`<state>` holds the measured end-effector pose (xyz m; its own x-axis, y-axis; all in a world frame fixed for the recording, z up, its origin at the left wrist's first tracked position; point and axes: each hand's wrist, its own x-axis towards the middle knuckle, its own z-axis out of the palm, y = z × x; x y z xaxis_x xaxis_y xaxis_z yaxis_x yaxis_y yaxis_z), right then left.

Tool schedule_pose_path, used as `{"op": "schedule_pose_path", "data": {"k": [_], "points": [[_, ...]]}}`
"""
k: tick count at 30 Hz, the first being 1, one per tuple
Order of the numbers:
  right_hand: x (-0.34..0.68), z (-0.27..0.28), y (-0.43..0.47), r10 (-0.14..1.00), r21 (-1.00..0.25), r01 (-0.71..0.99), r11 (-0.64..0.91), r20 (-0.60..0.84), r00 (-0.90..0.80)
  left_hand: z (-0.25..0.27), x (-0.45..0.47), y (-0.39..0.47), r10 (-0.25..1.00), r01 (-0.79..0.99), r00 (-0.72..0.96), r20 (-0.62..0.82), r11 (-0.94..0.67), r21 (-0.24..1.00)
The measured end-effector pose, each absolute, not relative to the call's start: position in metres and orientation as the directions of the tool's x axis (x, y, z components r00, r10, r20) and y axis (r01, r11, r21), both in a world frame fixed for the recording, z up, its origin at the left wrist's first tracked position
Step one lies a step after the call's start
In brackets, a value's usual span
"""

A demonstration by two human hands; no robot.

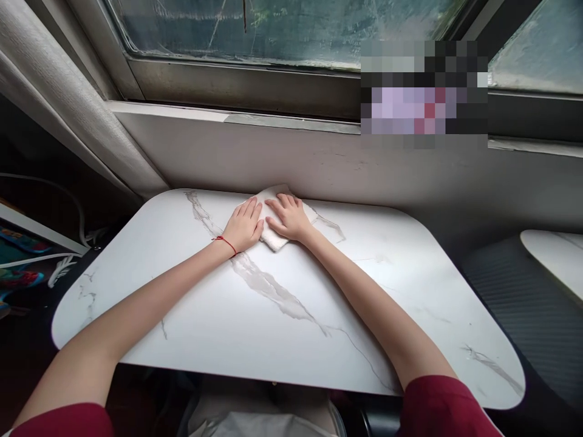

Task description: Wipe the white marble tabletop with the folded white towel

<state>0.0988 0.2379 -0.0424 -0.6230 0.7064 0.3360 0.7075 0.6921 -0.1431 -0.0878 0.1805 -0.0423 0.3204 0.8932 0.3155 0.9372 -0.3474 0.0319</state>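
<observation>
A folded white cloth lies on the white marbled tabletop, close to its far edge by the wall. My left hand, with a thin red string at the wrist, rests flat on the cloth's left part, fingers stretched out. On the cloth's right part, my right hand presses down with its fingers spread. Neither hand is wrapped round the cloth. Part of the cloth is hidden beneath both hands.
Beyond the table stand a pale wall and a window frame. A light curtain hangs at the left, above white cables. Another white tabletop shows at the right edge. A pixelated patch covers part of the window sill.
</observation>
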Motion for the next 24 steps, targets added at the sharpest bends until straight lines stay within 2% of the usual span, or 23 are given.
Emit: {"op": "schedule_pose_path", "data": {"k": [4,15,21,24], "points": [[0.097,-0.040,0.237,0.713,-0.141,0.714,0.686,0.328,-0.620,-0.045,-0.089,0.182,0.887,0.934,0.321,0.333,-0.355,0.044],[0.083,-0.034,0.209,0.772,-0.058,0.797,0.602,0.297,-0.562,-0.030,-0.087,0.171,0.905,0.937,0.343,0.253,-0.347,-0.029],[0.055,-0.033,0.153,0.768,-0.043,0.798,0.602,0.307,-0.562,-0.019,-0.098,0.114,0.929,0.954,0.301,0.217,-0.296,-0.057],[0.038,-0.032,0.113,0.753,-0.033,0.780,0.624,0.290,-0.590,-0.014,-0.120,0.068,0.936,0.956,0.290,0.201,-0.291,-0.023]]}}
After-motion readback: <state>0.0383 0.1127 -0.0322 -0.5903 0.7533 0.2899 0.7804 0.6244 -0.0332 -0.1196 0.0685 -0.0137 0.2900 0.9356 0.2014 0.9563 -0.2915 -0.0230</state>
